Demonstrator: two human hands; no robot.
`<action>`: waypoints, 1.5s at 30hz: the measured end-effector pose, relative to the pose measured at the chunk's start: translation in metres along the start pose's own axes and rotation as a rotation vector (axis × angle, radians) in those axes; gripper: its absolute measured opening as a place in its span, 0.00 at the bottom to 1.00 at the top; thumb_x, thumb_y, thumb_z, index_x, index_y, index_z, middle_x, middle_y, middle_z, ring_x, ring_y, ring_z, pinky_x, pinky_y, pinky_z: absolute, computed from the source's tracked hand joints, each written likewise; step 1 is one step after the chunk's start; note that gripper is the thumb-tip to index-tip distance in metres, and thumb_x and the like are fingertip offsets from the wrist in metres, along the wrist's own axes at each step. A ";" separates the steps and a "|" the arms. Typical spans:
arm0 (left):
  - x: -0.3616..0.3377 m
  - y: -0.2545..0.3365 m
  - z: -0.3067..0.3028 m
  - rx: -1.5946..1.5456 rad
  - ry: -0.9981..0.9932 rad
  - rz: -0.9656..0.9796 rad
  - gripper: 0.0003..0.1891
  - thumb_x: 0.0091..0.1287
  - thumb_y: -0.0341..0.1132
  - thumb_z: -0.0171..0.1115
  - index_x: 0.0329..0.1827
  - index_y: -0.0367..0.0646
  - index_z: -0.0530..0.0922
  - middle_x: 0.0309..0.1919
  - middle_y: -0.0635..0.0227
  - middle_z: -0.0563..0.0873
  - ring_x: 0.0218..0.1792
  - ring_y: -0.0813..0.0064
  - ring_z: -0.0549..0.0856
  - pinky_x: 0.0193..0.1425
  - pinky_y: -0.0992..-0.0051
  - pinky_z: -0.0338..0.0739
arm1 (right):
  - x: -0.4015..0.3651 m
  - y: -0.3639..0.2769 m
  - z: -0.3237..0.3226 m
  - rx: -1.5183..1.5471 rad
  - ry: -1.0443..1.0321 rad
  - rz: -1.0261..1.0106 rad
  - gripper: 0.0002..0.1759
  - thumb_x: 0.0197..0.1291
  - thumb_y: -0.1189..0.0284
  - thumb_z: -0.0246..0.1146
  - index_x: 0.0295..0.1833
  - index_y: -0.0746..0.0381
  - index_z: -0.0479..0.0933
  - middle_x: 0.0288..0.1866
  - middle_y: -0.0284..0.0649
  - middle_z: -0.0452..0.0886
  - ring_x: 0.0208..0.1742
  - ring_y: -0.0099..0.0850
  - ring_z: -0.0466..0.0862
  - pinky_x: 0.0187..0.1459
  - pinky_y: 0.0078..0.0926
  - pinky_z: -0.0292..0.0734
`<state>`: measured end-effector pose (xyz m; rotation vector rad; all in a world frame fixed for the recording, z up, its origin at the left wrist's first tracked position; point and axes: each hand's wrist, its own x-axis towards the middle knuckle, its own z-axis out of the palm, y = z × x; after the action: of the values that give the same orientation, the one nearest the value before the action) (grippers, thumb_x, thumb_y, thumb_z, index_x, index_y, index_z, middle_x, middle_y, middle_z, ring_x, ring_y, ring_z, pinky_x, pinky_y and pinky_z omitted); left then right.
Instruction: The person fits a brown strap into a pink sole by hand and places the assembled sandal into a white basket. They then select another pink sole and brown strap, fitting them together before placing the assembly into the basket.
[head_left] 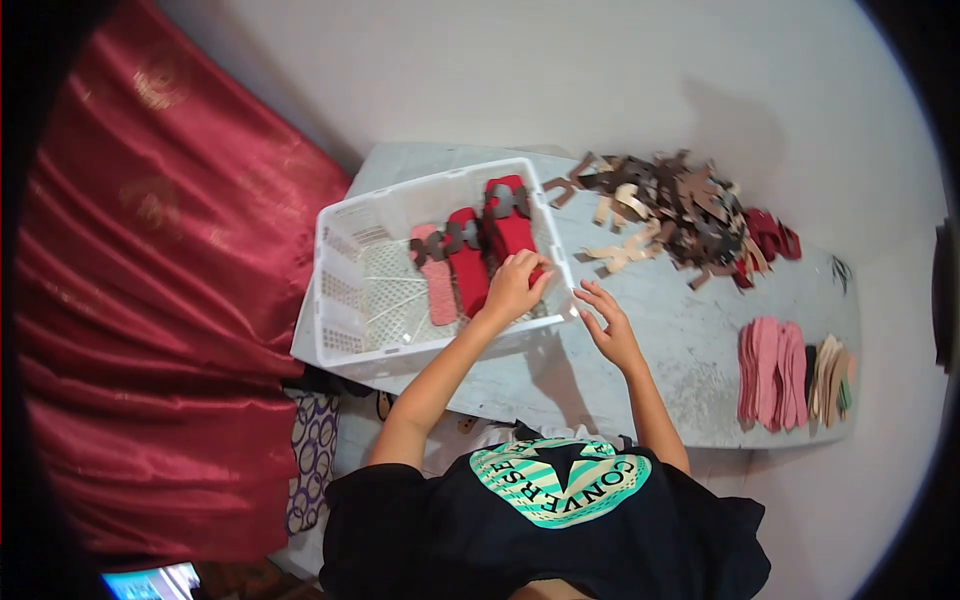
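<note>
My left hand (514,287) is inside the white plastic basket (415,350), its fingers bent around the heel end of a red slipper (513,232) with a dark strap. Beside that slipper lie another red slipper (468,270) and a pink slipper (437,288), both with dark straps across them. My right hand (612,328) is just outside the basket's near right corner. Its fingers are spread and nothing is in them.
The basket stands on a grey table (660,340). A heap of brown, black and beige strap pieces (690,215) lies at the back, with dark red pieces (770,237) beside it. Pink soles (772,372) and beige soles (826,378) stand at the right. A red curtain (170,300) hangs at left.
</note>
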<state>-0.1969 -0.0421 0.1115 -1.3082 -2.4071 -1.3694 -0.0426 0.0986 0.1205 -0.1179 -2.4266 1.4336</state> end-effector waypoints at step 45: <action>0.021 0.233 0.464 -0.330 -0.596 0.265 0.36 0.54 0.40 0.65 0.60 0.27 0.60 0.53 0.40 0.71 0.56 0.46 0.71 0.60 0.60 0.66 | -0.308 0.176 -0.251 -0.537 1.056 0.862 0.60 0.37 0.56 0.74 0.70 0.65 0.45 0.70 0.62 0.42 0.69 0.63 0.47 0.67 0.52 0.48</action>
<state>0.1023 0.3674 -0.0011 -2.3093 -2.2392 -1.5023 0.3112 0.3253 0.0095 -1.6973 -1.7366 0.5462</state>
